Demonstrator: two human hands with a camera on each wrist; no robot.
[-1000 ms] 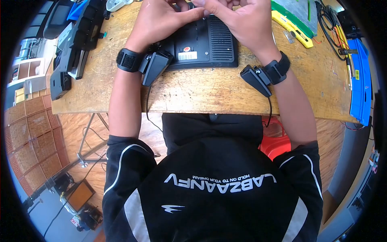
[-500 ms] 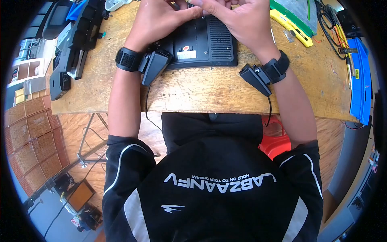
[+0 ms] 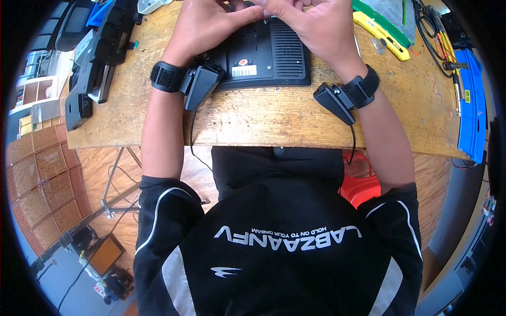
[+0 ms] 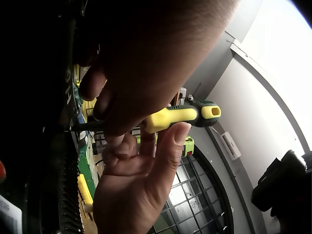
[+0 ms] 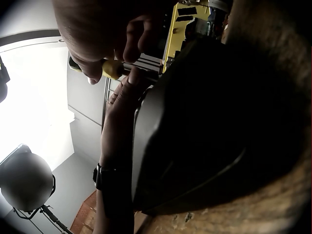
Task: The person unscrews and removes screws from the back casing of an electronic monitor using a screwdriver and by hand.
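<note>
A black device (image 3: 253, 52) with a vented strip and a white barcode label lies on the wooden table. Over its far part, the left hand (image 3: 208, 26) and right hand (image 3: 324, 29) meet, fingertips partly cut off by the frame's top edge. In the left wrist view a yellow and dark green screwdriver (image 4: 175, 117) points its shaft at the device's surface (image 4: 36, 122). The right hand (image 4: 134, 190) grips its handle, thumb along the side. Fingers of the left hand (image 5: 119, 109) pinch near the shaft in the right wrist view. The tip's contact point is too dark to tell.
A yellow cutter (image 3: 382, 37), a green-edged case (image 3: 387, 21), cables and a blue tray (image 3: 470, 108) are at the table's right. Black equipment (image 3: 110, 39) stands along the left side. A red stool (image 3: 361, 184) is below the front edge.
Both hands stay over the device's far part. Their thumbs and fingertips have shifted slightly against each other; the device and the arms look almost unmoved.
</note>
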